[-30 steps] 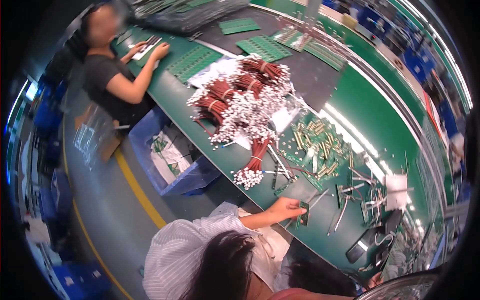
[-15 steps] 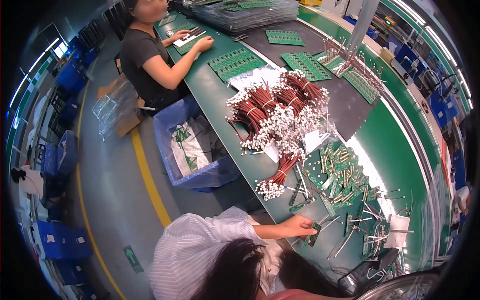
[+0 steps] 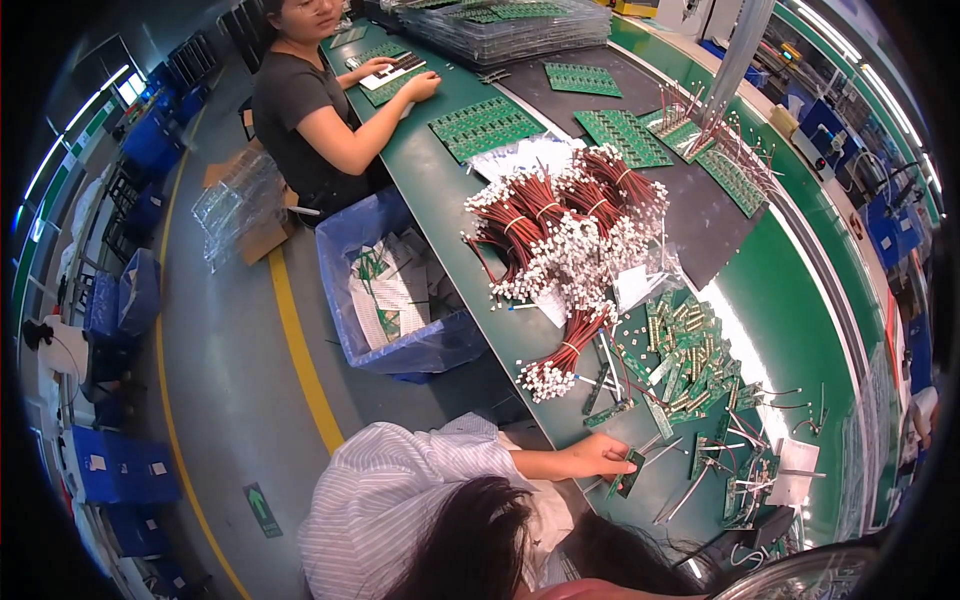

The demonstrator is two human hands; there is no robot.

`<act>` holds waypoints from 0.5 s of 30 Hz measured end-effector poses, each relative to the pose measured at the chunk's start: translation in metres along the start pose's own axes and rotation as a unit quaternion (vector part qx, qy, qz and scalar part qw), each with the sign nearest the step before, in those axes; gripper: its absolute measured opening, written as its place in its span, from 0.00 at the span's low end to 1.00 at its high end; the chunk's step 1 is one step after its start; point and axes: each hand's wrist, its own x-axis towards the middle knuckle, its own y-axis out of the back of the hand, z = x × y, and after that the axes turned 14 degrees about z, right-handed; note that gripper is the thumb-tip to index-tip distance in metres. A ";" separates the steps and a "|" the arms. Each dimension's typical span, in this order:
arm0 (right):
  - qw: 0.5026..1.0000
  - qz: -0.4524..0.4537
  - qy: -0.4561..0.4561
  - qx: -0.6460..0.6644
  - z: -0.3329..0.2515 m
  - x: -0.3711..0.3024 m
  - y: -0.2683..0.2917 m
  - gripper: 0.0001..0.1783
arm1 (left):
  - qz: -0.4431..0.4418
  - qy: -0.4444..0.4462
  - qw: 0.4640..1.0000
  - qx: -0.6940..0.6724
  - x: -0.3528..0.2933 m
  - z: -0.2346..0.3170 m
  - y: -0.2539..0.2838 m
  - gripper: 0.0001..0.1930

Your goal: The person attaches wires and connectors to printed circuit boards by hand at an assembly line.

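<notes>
My left hand (image 3: 603, 456), reaching from a striped sleeve, pinches a small green circuit board (image 3: 628, 478) over the near edge of the green bench (image 3: 500, 335). Pale wires stick out close to that board; whether they are joined to it I cannot tell. Just beyond lies a loose pile of narrow green boards (image 3: 690, 360). To the right of the hand rest several boards with wires (image 3: 745, 490). Farther left, tied bundles of dark red wires with white connectors (image 3: 570, 345) are heaped up. My right hand does not show; dark hair covers part of the lower picture.
A blue bin (image 3: 345, 270) with boards and scraps stands on the floor against the bench. Larger green board panels (image 3: 485, 130) lie farther along. At the far left a co-worker (image 3: 315, 120) handles a panel. Clear plastic trays (image 3: 500, 40) are stacked at the back.
The whole view has shifted slightly, so bench and things sit a little farther right. My left hand keeps its hold on the circuit board in almost the same place.
</notes>
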 end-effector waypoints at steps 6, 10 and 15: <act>1.000 -0.014 -0.021 0.016 0.001 -0.019 -0.022 0.20 | -0.012 0.004 1.000 0.008 0.003 -0.003 0.002 0.13; 0.999 -0.024 -0.034 0.026 -0.001 -0.032 -0.039 0.20 | -0.012 0.002 1.000 0.003 0.002 -0.003 0.002 0.13; 0.997 -0.036 -0.050 0.039 -0.002 -0.049 -0.061 0.20 | -0.016 -0.001 1.000 0.003 0.004 -0.005 0.002 0.13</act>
